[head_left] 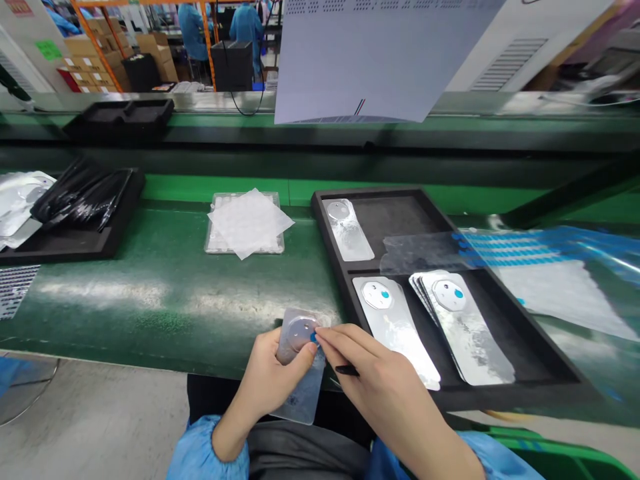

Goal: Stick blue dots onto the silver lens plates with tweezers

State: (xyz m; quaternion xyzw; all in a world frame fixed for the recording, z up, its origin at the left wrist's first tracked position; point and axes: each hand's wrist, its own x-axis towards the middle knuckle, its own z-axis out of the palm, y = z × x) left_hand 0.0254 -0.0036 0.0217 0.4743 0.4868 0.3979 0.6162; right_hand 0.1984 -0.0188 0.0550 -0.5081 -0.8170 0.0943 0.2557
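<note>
My left hand [267,373] grips a translucent silvery phone back cover [304,393] with a round camera area, tilted over the table's front edge. The fingertips of my right hand [377,373] are pinched together at a small blue round sticker [313,337] on that camera area. A black stick-like tool [347,370] pokes out from under the right hand's fingers; its other end is hidden. To the right, a black foam tray [530,333] carries a stack of covers with blue dots [480,347], more such covers [395,327] and one cover without a blue dot [350,233].
A clear film strip with blue stickers [505,250] lies across the tray's right rim, above white sheets [565,293]. A white paper square [253,223] rests on a clear case at the back. Another black tray [75,250] holds black bags. A printed sheet [360,67] hangs ahead.
</note>
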